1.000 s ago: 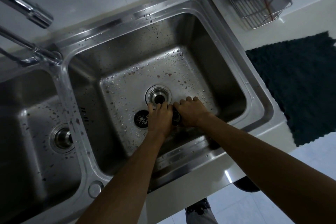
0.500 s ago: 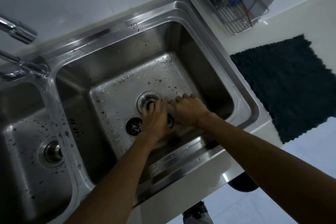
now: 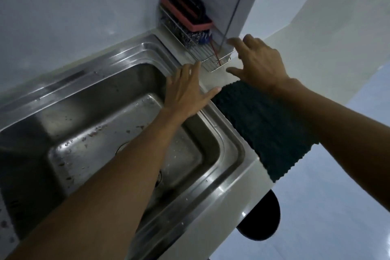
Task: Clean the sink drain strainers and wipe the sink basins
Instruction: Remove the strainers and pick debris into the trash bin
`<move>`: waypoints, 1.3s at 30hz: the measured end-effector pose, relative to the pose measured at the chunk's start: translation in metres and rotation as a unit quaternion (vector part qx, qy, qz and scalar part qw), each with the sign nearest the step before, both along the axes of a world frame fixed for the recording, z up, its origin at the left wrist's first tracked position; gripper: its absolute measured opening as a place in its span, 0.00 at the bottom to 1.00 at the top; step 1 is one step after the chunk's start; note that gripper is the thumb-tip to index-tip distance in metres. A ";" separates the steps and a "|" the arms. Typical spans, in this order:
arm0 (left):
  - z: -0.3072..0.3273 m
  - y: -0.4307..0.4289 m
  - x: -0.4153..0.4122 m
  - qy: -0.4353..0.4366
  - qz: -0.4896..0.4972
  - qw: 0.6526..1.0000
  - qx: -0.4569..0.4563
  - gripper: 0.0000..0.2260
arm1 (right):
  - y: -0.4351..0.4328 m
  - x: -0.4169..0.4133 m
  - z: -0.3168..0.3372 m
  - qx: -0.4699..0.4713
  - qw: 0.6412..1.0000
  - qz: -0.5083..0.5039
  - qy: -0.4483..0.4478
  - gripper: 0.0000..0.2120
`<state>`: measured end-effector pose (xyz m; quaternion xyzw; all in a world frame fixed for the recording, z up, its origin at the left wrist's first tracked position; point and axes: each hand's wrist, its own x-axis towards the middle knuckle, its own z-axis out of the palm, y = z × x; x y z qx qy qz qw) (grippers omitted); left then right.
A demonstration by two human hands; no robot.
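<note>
both hands are held empty with fingers spread, the left hand (image 3: 186, 88) over the sink rim (image 3: 147, 48), the right hand (image 3: 256, 63) beside the wire rack (image 3: 202, 50).

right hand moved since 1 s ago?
Yes. The right hand has left the floor of the stainless steel sink basin, where it was by the drain, and is now up by the wire rack on the counter, fingers spread.

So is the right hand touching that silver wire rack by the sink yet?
Apart. In the head view the open right hand hovers beside the silver wire rack, with pale counter visible between its fingers and the wire rim.
</note>
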<state>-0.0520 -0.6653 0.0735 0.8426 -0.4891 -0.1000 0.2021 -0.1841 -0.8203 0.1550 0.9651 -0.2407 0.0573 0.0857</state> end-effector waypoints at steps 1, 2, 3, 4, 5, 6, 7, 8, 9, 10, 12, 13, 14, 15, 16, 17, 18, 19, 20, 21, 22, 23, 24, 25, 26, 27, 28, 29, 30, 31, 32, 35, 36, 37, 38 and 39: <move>-0.001 -0.003 -0.002 -0.010 0.001 1.000 -0.002 0.44 | -0.007 0.003 -0.005 -0.003 1.000 0.011 0.021 0.33; -0.003 -0.004 -0.004 -0.015 0.003 1.000 -0.005 0.43 | -0.012 0.007 -0.011 -0.006 0.999 0.027 0.037 0.34; -0.006 -0.003 -0.005 -0.013 0.005 1.000 -0.010 0.43 | -0.015 0.011 -0.016 -0.008 0.998 0.043 0.047 0.33; -0.009 -0.001 -0.005 -0.004 0.006 1.000 -0.016 0.42 | -0.017 0.014 -0.022 -0.010 0.997 0.059 0.053 0.32; -0.011 0.002 -0.004 0.007 0.009 1.000 -0.024 0.41 | -0.018 0.016 -0.027 -0.012 0.996 0.073 0.053 0.30; -0.014 0.006 -0.002 0.018 0.011 0.999 -0.030 0.40 | -0.019 0.018 -0.031 -0.015 0.995 0.086 0.047 0.27; -0.015 0.011 0.000 0.026 0.010 0.999 -0.033 0.39 | -0.018 0.018 -0.033 -0.020 0.994 0.096 0.038 0.25; -0.016 0.017 0.002 0.028 0.008 0.999 -0.032 0.38 | -0.017 0.018 -0.034 -0.024 0.994 0.103 0.029 0.23; -0.016 0.025 0.003 0.028 0.007 0.999 -0.031 0.38 | -0.016 0.017 -0.034 -0.027 0.994 0.106 0.020 0.22; -0.016 0.034 0.003 0.027 0.008 0.999 -0.032 0.37 | -0.013 0.015 -0.032 -0.030 0.994 0.105 0.011 0.21; -0.014 0.055 0.003 0.026 0.016 0.999 -0.033 0.37 | -0.004 0.009 -0.026 -0.038 0.995 0.093 -0.017 0.22; -0.013 0.067 0.003 0.024 0.020 0.999 -0.028 0.36 | 0.004 0.006 -0.021 -0.042 0.995 0.083 -0.036 0.22; -0.013 0.081 0.004 0.018 0.021 0.999 -0.018 0.36 | 0.014 0.002 -0.015 -0.043 0.994 0.077 -0.062 0.22; -0.014 0.096 0.005 0.009 0.022 1.000 -0.003 0.36 | 0.027 -0.001 -0.009 -0.044 0.991 0.080 -0.093 0.21; -0.015 0.113 0.007 -0.001 0.021 1.000 0.017 0.36 | 0.041 -0.005 -0.005 -0.047 0.987 0.092 -0.124 0.20; -0.017 0.130 0.011 -0.008 0.021 0.999 0.039 0.36 | 0.057 -0.008 -0.001 -0.049 0.982 0.108 -0.149 0.19; -0.020 0.148 0.015 -0.008 0.023 0.998 0.062 0.36 | 0.076 -0.010 0.001 -0.042 0.977 0.122 -0.169 0.19; -0.024 0.166 0.019 -0.003 0.030 0.996 0.084 0.36 | 0.096 -0.011 0.002 -0.025 0.973 0.135 -0.184 0.18; -0.029 0.185 0.022 0.002 0.041 0.993 0.108 0.37 | 0.118 -0.011 0.000 -0.003 0.969 0.148 -0.199 0.18; -0.035 0.203 0.024 0.004 0.052 0.990 0.135 0.38 | 0.142 -0.010 -0.004 0.016 0.963 0.164 -0.214 0.17; -0.042 0.223 0.024 0.004 0.061 0.985 0.162 0.38 | 0.166 -0.009 -0.010 0.032 0.957 0.181 -0.224 0.16; -0.050 0.243 0.024 0.005 0.069 0.980 0.186 0.38 | 0.191 -0.007 -0.019 0.047 0.953 0.198 -0.225 0.15; -0.059 0.263 0.022 0.009 0.076 0.976 0.204 0.37 | 0.216 -0.005 -0.029 0.063 0.950 0.212 -0.221 0.14; -0.068 0.281 0.020 0.017 0.082 0.972 0.220 0.36 | 0.240 -0.004 -0.040 0.079 0.947 0.222 -0.217 0.14; -0.077 0.298 0.018 0.027 0.087 0.967 0.239 0.37 | 0.262 -0.003 -0.051 0.095 0.946 0.229 -0.210 0.13; -0.085 0.311 0.016 0.036 0.088 0.960 0.263 0.39 | 0.280 -0.003 -0.061 0.113 0.944 0.235 -0.200 0.12; -0.093 0.321 0.014 0.044 0.087 0.952 0.290 0.42 | 0.297 -0.003 -0.071 0.129 0.944 0.241 -0.187 0.11; -0.101 0.328 0.013 0.055 0.087 0.944 0.315 0.46 | 0.310 -0.004 -0.079 0.141 0.943 0.246 -0.174 0.10; -0.108 0.333 0.011 0.067 0.089 0.937 0.331 0.48 | 0.320 -0.005 -0.087 0.148 0.943 0.250 -0.160 0.10; -0.116 0.336 0.009 0.075 0.092 0.933 0.341 0.51 | 0.328 -0.005 -0.094 0.156 0.944 0.251 -0.145 0.12; -0.123 0.337 0.006 0.079 0.094 0.931 0.344 0.52 | 0.333 -0.005 -0.100 0.171 0.946 0.247 -0.122 0.13; -0.143 0.332 0.000 0.081 0.109 0.932 0.335 0.51 | 0.335 -0.006 -0.112 0.252 0.944 0.206 -0.052 0.14; -0.146 0.331 -0.001 0.080 0.117 0.934 0.327 0.48 | 0.332 -0.007 -0.111 0.281 0.940 0.189 -0.047 0.12; -0.147 0.329 -0.002 0.075 0.125 0.939 0.312 0.44 | 0.328 -0.011 -0.109 0.308 0.934 0.174 -0.055 0.11; -0.145 0.327 -0.003 0.069 0.135 0.946 0.287 0.39 | 0.324 -0.015 -0.103 0.334 0.926 0.160 -0.073 0.10; -0.139 0.325 -0.004 0.069 0.144 0.954 0.256 0.36 | 0.318 -0.020 -0.094 0.357 0.918 0.145 -0.098 0.09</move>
